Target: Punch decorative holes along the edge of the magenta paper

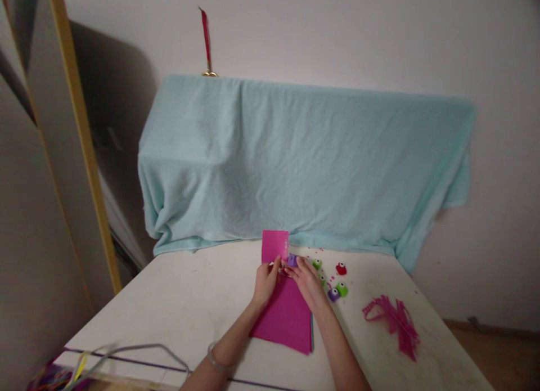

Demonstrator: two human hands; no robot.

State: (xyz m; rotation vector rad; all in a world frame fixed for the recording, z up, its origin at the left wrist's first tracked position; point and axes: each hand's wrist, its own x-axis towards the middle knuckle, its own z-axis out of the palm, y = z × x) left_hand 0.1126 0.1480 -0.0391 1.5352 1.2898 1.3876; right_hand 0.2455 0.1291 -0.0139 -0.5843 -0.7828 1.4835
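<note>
We're mid-punch: left hand pinches the upright pink paper strip w/ the small purple craft punch at its edge, right hand closed on the punch, over the pink sheet stack on the white desk. Next needs a firm squeeze, strip steady. Nearby: green, red & purple punches, pink scrap strips; nothing blocks us.

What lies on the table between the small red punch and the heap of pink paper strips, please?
In the head view, only bare white table, flecked with tiny pink scraps, separates the red punch from the pink strips.
</note>
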